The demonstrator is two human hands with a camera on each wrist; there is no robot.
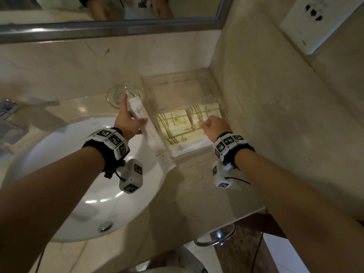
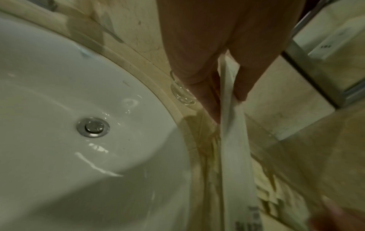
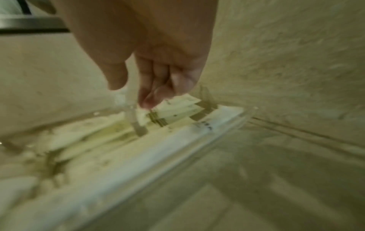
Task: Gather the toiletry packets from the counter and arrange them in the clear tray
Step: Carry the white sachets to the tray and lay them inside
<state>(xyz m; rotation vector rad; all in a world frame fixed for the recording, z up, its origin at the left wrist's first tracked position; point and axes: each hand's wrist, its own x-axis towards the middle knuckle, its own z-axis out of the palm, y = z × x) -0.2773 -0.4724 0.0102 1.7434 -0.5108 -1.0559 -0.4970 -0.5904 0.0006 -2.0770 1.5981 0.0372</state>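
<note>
1. Beige marble desk (image 1: 197,194), a white sink (image 1: 88,184) on the left, a mirror (image 1: 110,26) behind, and the clear tray (image 1: 220,101) pushed into the right corner beside the wall.
2. Left hand (image 1: 128,121) has its grip closed on two long white packets (image 1: 145,127), thumb over, fingers under, at their upper half, just beside the tray's left wall.
3. Right hand (image 1: 214,127) reaches into the tray, fingertips (image 3: 148,101) touching the striped packets (image 1: 177,125); whether they pinch one, I cannot tell.
4. Packets look light, thin and bendy, likely slick, so holding near mid-length should stop drooping.
5. Count: two long packets in hand, about five or six in the tray, one glass dish (image 1: 123,94) behind.
</note>
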